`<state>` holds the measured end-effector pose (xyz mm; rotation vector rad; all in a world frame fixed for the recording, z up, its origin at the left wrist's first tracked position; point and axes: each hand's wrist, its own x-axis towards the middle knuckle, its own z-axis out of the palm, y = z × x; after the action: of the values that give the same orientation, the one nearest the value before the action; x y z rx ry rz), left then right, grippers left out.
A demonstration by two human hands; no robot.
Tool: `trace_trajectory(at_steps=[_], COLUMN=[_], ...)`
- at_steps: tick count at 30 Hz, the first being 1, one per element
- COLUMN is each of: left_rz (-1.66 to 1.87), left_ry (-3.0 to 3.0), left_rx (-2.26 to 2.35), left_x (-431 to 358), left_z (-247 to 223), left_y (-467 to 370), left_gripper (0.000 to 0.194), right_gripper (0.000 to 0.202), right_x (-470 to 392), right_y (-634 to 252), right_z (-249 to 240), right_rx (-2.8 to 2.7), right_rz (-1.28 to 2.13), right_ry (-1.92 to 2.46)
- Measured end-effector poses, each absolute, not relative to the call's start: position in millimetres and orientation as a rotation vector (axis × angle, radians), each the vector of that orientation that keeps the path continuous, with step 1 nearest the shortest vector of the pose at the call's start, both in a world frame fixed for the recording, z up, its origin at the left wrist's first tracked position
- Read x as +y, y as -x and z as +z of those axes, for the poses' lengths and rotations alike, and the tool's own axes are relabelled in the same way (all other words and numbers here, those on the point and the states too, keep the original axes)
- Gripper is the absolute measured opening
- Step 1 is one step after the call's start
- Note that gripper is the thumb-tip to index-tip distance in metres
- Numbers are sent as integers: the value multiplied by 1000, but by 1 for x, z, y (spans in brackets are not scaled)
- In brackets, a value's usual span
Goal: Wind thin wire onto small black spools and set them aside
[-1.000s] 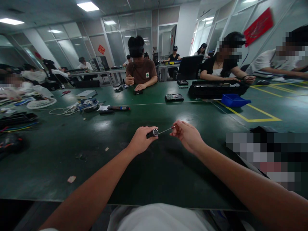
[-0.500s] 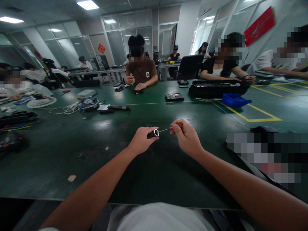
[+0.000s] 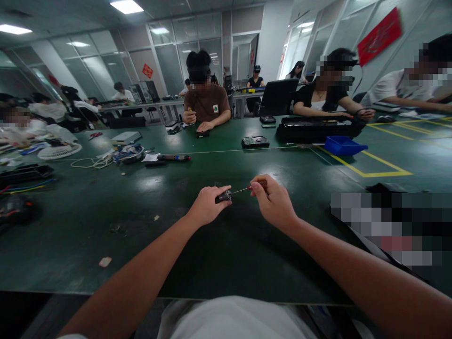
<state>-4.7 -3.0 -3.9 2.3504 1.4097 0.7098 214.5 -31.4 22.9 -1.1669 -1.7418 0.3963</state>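
My left hand [image 3: 209, 205] is closed round a small dark cylindrical part [image 3: 224, 196], its round end facing right. My right hand [image 3: 273, 200] grips a screwdriver [image 3: 249, 188] by its reddish handle, most of which the fingers cover. The thin metal shaft points left, and its tip is at the round end of the part; whether it touches or goes inside is too small to tell. Both hands are over the middle of the dark green table [image 3: 226, 254].
Beyond my hands are a circuit-board device [image 3: 255, 141], a blue tray [image 3: 344, 145], a long black unit [image 3: 318, 129] and a dark tool [image 3: 174, 158]. Cables [image 3: 95, 162] and a white fan cover [image 3: 60, 150] are left. People sit across the table.
The cylindrical part has turned slightly in my left hand, so its bright ring is no longer seen face-on. Both hands keep their grip.
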Motion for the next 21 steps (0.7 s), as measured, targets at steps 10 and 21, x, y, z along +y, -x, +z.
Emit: trace_trajectory(at_steps=[10, 21], left_rz=[727, 904], left_ry=[-2308, -2133], left_rx=[1418, 1417], left_x=[-3, -4], left_z=[-1, 2], left_y=[4, 3], left_gripper=[44, 30], right_gripper=[16, 16], right_x=[-29, -29], right_y=[-217, -218], right_z=[23, 25], right_rx=[-1726, -1704], right_rz=[328, 369], right_ry=[1175, 1178])
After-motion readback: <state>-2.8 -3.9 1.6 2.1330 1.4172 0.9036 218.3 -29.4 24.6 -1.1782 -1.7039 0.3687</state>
